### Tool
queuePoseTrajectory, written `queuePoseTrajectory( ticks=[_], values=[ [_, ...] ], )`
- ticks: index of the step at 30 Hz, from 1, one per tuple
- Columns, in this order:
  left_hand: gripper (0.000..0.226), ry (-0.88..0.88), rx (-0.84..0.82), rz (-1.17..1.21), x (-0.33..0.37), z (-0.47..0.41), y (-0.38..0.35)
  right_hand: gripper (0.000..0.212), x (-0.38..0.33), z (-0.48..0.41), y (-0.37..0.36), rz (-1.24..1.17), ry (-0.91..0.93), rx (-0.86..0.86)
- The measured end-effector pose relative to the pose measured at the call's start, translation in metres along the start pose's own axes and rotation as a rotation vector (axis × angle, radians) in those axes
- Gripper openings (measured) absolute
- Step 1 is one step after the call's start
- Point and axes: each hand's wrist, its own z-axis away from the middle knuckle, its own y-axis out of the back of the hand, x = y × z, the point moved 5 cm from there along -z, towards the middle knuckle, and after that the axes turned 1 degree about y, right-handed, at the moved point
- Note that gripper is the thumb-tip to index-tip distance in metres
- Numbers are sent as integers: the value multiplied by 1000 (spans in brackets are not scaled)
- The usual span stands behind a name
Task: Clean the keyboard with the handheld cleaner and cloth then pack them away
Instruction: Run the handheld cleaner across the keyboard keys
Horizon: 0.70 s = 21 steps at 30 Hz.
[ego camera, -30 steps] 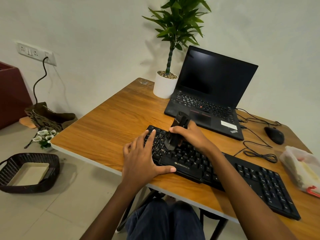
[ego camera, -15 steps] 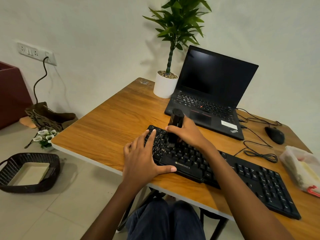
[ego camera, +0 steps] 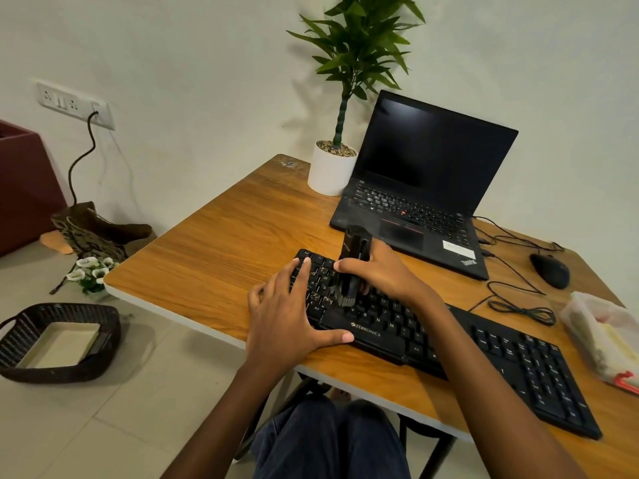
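Both hands work at one end of the black keyboard (ego camera: 446, 344), which lies on the wooden surface (ego camera: 221, 250). Right hand (ego camera: 383, 271) is wrapped around a black handheld cleaner (ego camera: 352, 261), held upright with its brush tip down on the keys. Left hand (ego camera: 290, 323) lies flat just beside it, fingers spread over the keys and thumb along the keyboard's near edge. Beyond the right hand sits an open laptop (ego camera: 425, 188); a mouse (ego camera: 549, 271) and a plastic bag (ego camera: 605, 337) lie off to its outer side.
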Motion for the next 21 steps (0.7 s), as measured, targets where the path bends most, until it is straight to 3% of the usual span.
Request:
queuePoseTrajectory(
  ticks=[5,9,13,17,21],
  values=[
    [130,-9,4,1,1,0,-1,24,-4,3,-9,-25,34,-77],
    [125,-4,-7,-4,2,1,-2,29,-6,1,-4,79,58,67],
    [133,-1,-4,-8,2,1,1,31,0,5,-3,-41,-14,-70],
    [130,10,-17,-23,1,1,-1,29,0,9,-2,-3,9,113],
    [132,3,-14,-10,1,1,-1,28,3,12,-9,-100,-23,-12]
  ],
)
